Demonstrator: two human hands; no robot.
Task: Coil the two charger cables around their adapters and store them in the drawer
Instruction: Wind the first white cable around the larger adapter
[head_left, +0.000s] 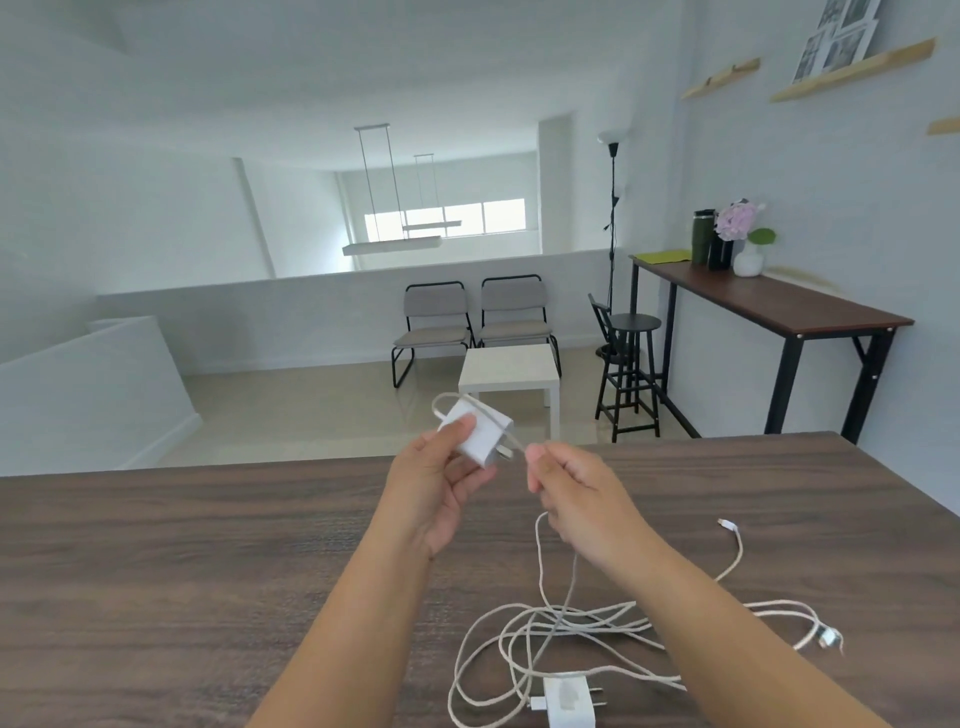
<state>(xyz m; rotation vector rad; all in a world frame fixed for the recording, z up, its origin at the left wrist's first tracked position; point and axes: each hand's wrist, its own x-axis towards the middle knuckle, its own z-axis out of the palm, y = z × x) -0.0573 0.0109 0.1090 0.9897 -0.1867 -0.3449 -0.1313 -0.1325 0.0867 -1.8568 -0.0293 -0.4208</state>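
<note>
My left hand (436, 483) holds a white adapter (480, 434) raised above the dark wooden table (182, 561), thumb on its face. Its white cable (540, 566) loops once over the adapter's top, then passes through my right hand (576, 499), which pinches it just right of the plug prongs. From there the cable drops to a loose tangle on the table. A second white adapter (569, 701) lies flat at the near edge, its cable (488, 660) mixed into the same tangle. One connector end (727, 525) lies to the right. No drawer is in view.
Beyond the table's far edge are a white side table (509, 369), two grey chairs (472, 322) and a black stool (631, 374). A tall brown console table (779, 306) with bottles and a vase stands by the right wall.
</note>
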